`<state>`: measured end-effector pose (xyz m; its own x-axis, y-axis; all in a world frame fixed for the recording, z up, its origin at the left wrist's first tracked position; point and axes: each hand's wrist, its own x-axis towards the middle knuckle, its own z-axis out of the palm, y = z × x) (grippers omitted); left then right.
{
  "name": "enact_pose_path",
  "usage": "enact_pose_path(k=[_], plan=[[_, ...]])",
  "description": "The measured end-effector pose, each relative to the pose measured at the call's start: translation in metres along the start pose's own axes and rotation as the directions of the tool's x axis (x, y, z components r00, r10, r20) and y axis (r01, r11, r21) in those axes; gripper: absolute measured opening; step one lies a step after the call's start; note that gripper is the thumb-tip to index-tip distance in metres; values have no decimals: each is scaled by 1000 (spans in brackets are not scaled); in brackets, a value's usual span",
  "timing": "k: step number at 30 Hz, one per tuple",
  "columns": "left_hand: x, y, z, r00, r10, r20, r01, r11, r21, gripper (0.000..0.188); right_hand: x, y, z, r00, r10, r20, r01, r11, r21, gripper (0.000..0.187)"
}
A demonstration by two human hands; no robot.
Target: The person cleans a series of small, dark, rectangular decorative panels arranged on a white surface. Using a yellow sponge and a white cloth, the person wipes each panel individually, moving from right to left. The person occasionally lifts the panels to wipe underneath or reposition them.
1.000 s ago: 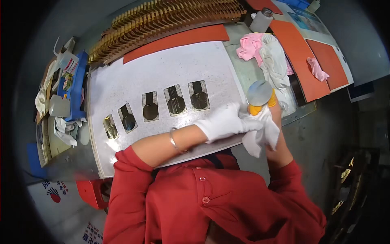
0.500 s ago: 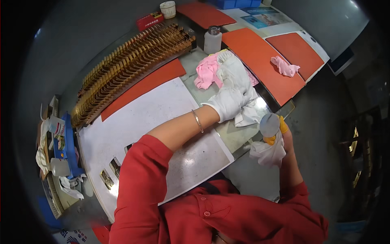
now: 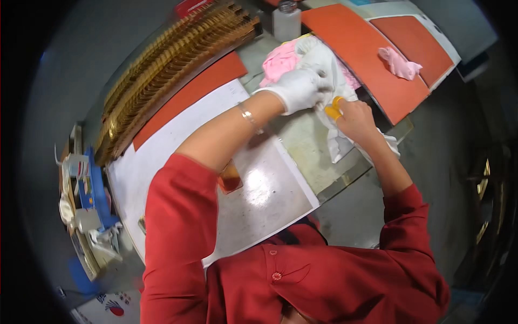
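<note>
A white glove covers my left hand (image 3: 301,90), which is over the worktop beside a crumpled white cloth (image 3: 322,56); its fingers are smeared by motion. My right hand (image 3: 355,121) is bare except for yellow finger cots (image 3: 333,109) on two fingertips. Those fingers are closed on the loose white cloth, part of which hangs below the wrist. A pink cloth (image 3: 280,60) lies against the far side of the white one. No round disc shows now.
Racks of amber-coloured strips (image 3: 172,75) stand at the far left beside a white sheet (image 3: 199,121). An amber piece (image 3: 230,178) lies on it. Orange mats (image 3: 372,65), a pink scrap (image 3: 400,63) and a clear bottle (image 3: 286,22) are at the back. A blue tray (image 3: 97,189) sits at left.
My right hand has moved up and left to the white cloth beside my left hand. The round pale disc it held is out of sight. My left hand has shifted slightly up. The head view has tilted.
</note>
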<state>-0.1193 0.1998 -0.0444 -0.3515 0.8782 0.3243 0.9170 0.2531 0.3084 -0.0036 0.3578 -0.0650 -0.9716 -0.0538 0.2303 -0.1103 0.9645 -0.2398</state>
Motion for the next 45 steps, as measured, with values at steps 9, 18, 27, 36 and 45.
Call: enact_pose_path(k=[9, 18, 27, 36, 45], plan=[[-4, 5, 20, 945, -317, 85, 313, 948, 57, 32, -28, -1, -28, 964, -57, 261, 26, 992, 121, 15], [-200, 50, -96, 805, -550, -223, 566, 824, 11, 72, -52, -54, -75, 995, 85, 47, -96, 938, 332, 31], [-287, 95, -58, 686, -677, -266, 727, 641, 245, 85, 3, -220, -4, 858, -350, 377, 252, 925, 285, 28], [-283, 87, -50, 667, -690, -281, 744, 627, 230, 83, 33, -241, 44, 877, -284, 387, 257, 959, 122, 25], [-285, 83, -45, 670, -674, -311, 741, 625, 245, 84, 37, -245, 55, 885, -184, 427, 139, 981, 134, 28]])
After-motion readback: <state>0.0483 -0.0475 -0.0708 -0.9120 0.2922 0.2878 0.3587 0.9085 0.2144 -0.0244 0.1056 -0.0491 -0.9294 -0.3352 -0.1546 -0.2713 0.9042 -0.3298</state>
